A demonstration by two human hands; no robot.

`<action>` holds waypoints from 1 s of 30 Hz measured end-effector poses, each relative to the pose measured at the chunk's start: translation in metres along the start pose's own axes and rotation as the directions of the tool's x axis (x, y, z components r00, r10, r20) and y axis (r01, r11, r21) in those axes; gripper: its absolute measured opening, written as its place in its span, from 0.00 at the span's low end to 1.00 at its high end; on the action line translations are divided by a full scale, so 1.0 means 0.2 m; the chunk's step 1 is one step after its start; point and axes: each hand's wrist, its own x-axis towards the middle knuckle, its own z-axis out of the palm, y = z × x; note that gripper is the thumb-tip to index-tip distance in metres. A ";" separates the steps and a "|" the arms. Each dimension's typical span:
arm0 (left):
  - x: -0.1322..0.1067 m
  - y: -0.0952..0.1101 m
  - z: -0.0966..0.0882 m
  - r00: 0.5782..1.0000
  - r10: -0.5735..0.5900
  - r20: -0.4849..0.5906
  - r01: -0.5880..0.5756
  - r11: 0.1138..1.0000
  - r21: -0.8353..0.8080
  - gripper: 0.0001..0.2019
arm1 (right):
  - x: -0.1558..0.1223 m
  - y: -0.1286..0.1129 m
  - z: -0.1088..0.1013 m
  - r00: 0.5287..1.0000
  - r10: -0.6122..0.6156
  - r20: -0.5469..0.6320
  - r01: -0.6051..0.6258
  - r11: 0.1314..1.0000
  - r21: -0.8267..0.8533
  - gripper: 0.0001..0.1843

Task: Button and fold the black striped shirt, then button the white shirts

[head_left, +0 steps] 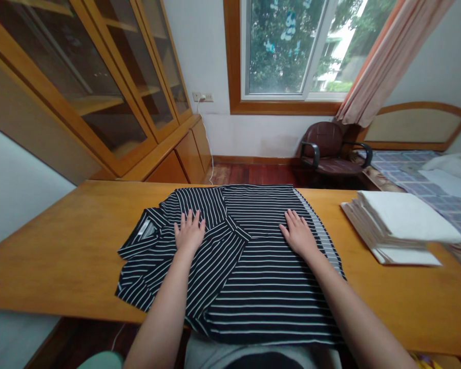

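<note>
Both palms down flat: the left hand [189, 231] and right hand [298, 233], fingers spread and gripping nothing, press the black-and-white striped fabric shirt [238, 266], partly folded on the long wooden table [61, 251]. It looks soft, light and floppy, likely best pinched at its edges. A stack of white folded cloths [401, 225] sits well right.

Head-worn view, close above the near edge of the orange-brown wooden table [61, 246], looks forward and down, facing the far wood-framed glass window [288, 51].
</note>
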 end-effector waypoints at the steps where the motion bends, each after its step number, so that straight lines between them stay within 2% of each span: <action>1: 0.00 0.00 0.00 1.000 0.000 -0.004 0.000 1.000 0.000 0.33 | 0.00 0.03 0.00 1.000 0.014 -0.002 -0.014 1.000 -0.005 0.38; 6: 0.00 -0.03 0.01 1.000 0.015 -0.025 -0.014 1.000 0.010 0.33 | -0.02 0.14 -0.01 1.000 0.029 -0.003 -0.029 1.000 -0.005 0.39; 12: -0.02 -0.08 -0.01 1.000 0.020 -0.005 -0.020 0.999 0.025 0.34 | -0.03 0.14 -0.03 0.999 0.027 0.021 -0.027 1.000 -0.009 0.39; 18: -0.03 -0.07 -0.04 1.000 0.015 0.015 -0.015 0.999 0.044 0.35 | -0.02 0.15 -0.04 0.999 0.025 0.027 -0.025 1.000 -0.014 0.39; 30: -0.04 -0.07 -0.02 1.000 0.015 -0.022 -0.014 0.999 0.046 0.35 | -0.05 0.31 -0.04 0.995 0.103 0.017 -0.102 0.993 -0.059 0.37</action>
